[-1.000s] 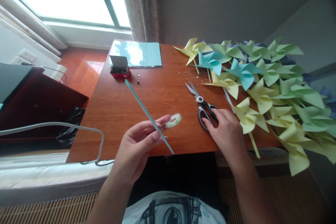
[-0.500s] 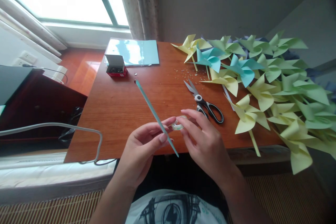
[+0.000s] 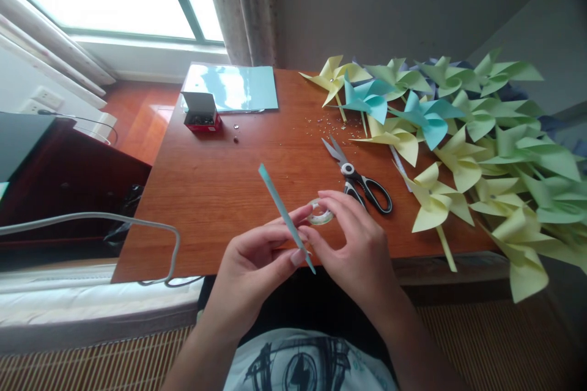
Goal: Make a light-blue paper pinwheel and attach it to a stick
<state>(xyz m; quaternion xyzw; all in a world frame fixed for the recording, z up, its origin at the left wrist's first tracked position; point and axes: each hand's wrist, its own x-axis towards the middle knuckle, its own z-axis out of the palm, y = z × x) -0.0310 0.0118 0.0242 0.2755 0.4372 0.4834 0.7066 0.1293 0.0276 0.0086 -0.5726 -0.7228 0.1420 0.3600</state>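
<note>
Between the thumb and fingers of my left hand (image 3: 261, 263) is a thin blue rolled paper stick (image 3: 280, 204), slanting up and to the left over the table. My right hand (image 3: 355, 244) grips a small roll of clear tape (image 3: 321, 212) by its edge, close to the stick. The right thumb reaches to the stick's lower part, near the left fingertips. Whether a strip of tape runs between roll and stick is too fine to make out. Scissors (image 3: 347, 170) with black and white handles lie partly spread beyond my right hand.
Many yellow, green and blue paper pinwheels (image 3: 428, 192) cover the table's right side. A red box (image 3: 202, 117) of small dark pieces stands open at back left, before blue paper sheets (image 3: 259, 88). Tiny scraps (image 3: 328, 127) lie near the scissors. A grey cable (image 3: 177, 235) crosses the left corner.
The stick has turned steeper, its top end coming down and to the right. The tape roll has tilted to show its ring, and my right thumb has come against the stick.
</note>
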